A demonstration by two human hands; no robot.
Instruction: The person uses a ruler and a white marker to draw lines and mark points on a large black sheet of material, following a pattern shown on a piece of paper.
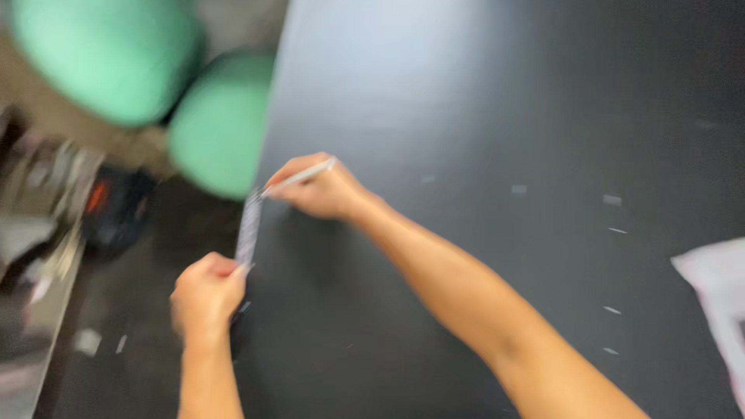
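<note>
A narrow pale strip (249,230), greyish white with a faint speckled pattern (motion blur hides any finer detail), is stretched between the two hands at the left edge of a black table (481,116). The left hand (206,297) pinches the strip's lower end between closed fingers. The right hand (320,188) grips the upper end and also clasps a thin white stick (301,175) that lies across its fingers. Small pale scraps (612,200) lie scattered on the tabletop to the right. A white sheet or package (718,287) pokes in at the right edge. Two round green seats (221,124) stand beyond the table's left edge.
</note>
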